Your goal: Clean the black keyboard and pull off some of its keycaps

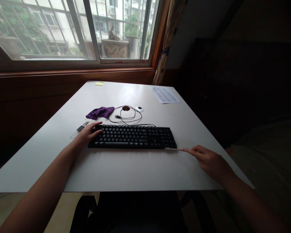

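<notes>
A black keyboard (132, 136) lies flat on the white table. My left hand (88, 132) grips its left end, thumb over the keys and fingers towards the back corner. In my right hand (205, 158) is a slim white toothbrush (176, 149), pinched by its handle. The brush head points left and sits at the keyboard's front right edge; whether its bristles touch cannot be made out. Just left of my left hand lies a small black tool with wire loops (80, 128). Behind the keyboard are its coiled cable (135, 120) and a crumpled purple cloth (102, 112).
The white table (126, 171) has a round cable hole (126, 108) with a white cover (139, 109) beside it. Printed sheets (166, 94) lie at the back right, a yellow sticky note (99, 83) at the back left. A dark chair (135, 210) stands at the front edge.
</notes>
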Action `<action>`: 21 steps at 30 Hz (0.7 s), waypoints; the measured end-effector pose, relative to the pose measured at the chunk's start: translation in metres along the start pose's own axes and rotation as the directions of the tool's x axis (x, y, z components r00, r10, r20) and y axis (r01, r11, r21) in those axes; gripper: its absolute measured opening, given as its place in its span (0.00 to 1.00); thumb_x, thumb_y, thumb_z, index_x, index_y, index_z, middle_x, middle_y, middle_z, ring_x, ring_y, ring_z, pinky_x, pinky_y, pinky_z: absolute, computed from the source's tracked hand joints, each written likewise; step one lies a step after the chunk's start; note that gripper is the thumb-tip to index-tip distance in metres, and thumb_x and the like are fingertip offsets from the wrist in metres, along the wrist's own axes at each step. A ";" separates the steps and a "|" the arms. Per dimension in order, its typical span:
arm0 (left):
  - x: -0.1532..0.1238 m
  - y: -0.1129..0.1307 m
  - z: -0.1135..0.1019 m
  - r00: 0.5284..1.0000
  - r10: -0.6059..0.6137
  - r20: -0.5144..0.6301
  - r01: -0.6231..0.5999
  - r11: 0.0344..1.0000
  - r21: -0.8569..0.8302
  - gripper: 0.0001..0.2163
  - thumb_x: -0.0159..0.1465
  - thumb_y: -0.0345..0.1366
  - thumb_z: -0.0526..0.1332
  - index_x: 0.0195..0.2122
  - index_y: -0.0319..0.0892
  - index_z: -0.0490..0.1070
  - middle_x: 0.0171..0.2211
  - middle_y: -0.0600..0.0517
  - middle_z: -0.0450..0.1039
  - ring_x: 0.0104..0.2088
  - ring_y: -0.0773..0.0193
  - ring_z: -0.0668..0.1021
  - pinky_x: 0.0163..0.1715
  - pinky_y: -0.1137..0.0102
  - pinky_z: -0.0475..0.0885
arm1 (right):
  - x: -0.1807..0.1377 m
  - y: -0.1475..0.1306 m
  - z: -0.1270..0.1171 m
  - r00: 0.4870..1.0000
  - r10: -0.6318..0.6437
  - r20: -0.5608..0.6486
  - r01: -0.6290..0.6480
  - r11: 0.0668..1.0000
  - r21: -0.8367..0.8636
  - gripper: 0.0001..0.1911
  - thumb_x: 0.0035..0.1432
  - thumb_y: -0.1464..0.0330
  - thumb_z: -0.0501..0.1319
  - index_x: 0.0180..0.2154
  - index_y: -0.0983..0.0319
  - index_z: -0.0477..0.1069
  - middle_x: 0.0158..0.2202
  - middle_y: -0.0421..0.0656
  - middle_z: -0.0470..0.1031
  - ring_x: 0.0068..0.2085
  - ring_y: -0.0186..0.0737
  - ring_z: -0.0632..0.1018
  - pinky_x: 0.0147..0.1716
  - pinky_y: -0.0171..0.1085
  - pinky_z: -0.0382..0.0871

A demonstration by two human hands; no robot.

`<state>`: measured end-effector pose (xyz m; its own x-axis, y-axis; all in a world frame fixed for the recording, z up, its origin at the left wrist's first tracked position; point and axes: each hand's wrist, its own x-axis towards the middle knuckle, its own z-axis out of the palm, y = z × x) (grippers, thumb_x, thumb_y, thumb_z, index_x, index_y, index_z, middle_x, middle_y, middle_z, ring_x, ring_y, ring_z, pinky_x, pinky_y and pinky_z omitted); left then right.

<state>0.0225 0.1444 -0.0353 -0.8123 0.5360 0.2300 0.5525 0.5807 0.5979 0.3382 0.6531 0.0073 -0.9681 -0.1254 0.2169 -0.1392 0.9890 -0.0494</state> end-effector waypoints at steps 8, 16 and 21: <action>-0.002 0.008 0.000 0.999 -0.030 -0.015 0.030 1.000 0.009 0.29 0.65 0.56 0.56 0.62 0.43 0.67 0.56 0.43 0.72 0.54 0.49 0.75 0.56 0.56 0.68 | 0.041 -0.048 0.026 0.987 -0.156 0.025 0.153 0.985 0.082 0.36 0.58 0.82 0.50 0.63 0.49 0.66 0.44 0.41 0.76 0.35 0.34 0.78 0.35 0.31 0.72; -0.002 0.004 0.000 1.000 -0.025 -0.011 0.025 1.000 0.012 0.31 0.65 0.57 0.56 0.63 0.44 0.66 0.58 0.44 0.71 0.55 0.49 0.74 0.57 0.56 0.68 | 0.110 -0.153 0.035 0.955 -0.296 0.023 0.296 0.955 -0.019 0.28 0.64 0.77 0.54 0.63 0.53 0.66 0.41 0.42 0.76 0.32 0.34 0.75 0.28 0.32 0.64; -0.003 0.000 0.001 0.999 -0.035 -0.011 0.035 0.999 0.013 0.31 0.65 0.57 0.56 0.64 0.45 0.65 0.58 0.45 0.71 0.56 0.49 0.74 0.58 0.57 0.68 | 0.112 -0.154 0.034 0.958 -0.284 0.029 0.285 0.958 -0.023 0.28 0.65 0.77 0.55 0.64 0.52 0.66 0.41 0.42 0.76 0.33 0.34 0.75 0.29 0.32 0.64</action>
<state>0.0249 0.1439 -0.0368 -0.8333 0.5085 0.2170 0.5257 0.6074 0.5956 0.2439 0.4843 0.0059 -0.8944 -0.4034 0.1934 -0.4042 0.9139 0.0369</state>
